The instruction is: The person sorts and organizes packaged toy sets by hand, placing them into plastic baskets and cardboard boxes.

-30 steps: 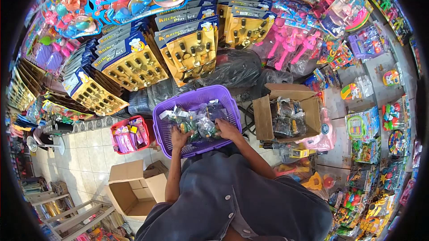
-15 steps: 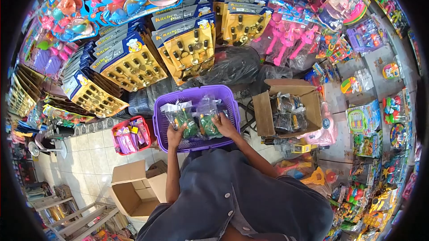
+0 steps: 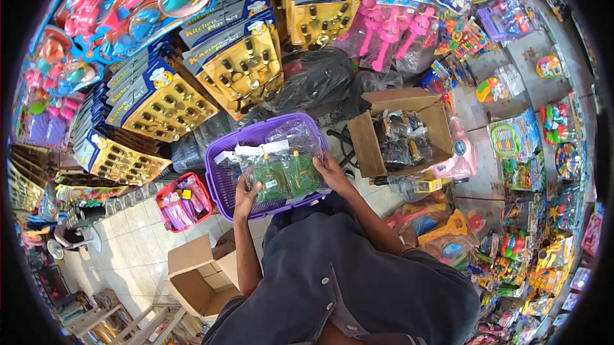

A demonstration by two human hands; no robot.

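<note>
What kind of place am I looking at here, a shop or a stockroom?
Most likely a toy shop. Carded kitchen play sets are stacked in rows, bagged toys cover the shelves on the right, and both hands, left hand and right hand, hold packets of green toys over a purple basket.

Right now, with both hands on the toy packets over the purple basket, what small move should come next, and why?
Probably lift a little higher: both hands, left and right, hold the green toy packets just above the purple basket, barely clear of its rim.
</note>
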